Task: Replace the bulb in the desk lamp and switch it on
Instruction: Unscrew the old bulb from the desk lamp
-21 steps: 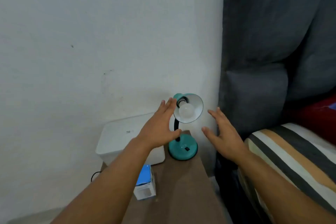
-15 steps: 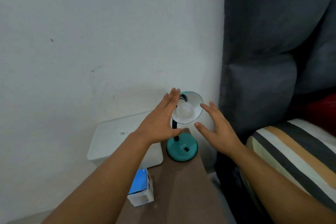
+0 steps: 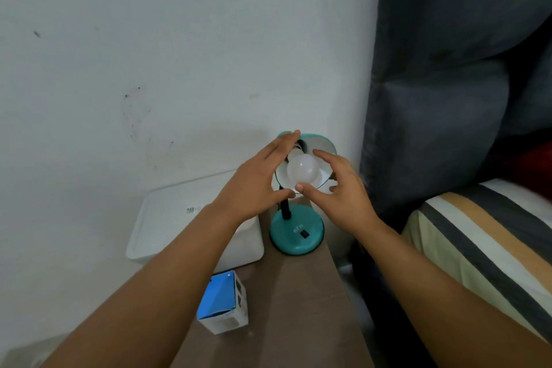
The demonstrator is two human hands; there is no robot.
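Both my hands are cupped around the lamp head on the brown side table [image 3: 298,308].

My left hand [image 3: 254,185] lies flat-fingered on the teal shade [image 3: 324,149]; my right hand [image 3: 340,194] spreads loosely around the round frosted bulb [image 3: 302,171], thumb at its underside, no firm grip I can see. The lamp's smooth disc base [image 3: 295,233] sits beside a matte white box [image 3: 191,218]; a blue carton [image 3: 223,303] stands nearer.

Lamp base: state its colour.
Teal, with a small black switch on top; the lamp base shows clearly in the head view.
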